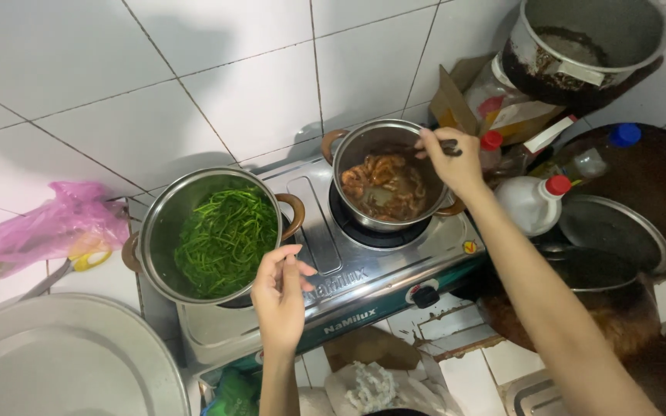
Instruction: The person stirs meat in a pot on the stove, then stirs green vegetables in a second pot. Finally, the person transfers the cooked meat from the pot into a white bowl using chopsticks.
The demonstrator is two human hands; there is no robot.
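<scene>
While the right hand [450,158] pinches a dark utensil [451,148] over the far-right small pot [385,176] of slippery shrimp [383,181], the left hand [279,296] hangs relaxed, empty, near the big pot [217,235] of limp greens [225,239]; likely hot, heavy, best gripped by side handles.

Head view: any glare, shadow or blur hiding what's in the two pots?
Head view: even, soft light; greens pot and shrimp pot contents read clearly. Mild glare on the stove top; faint shadows on the wall tiles. Right hand slightly motion-blurred, its utensil indistinct; left hand sharp.
</scene>
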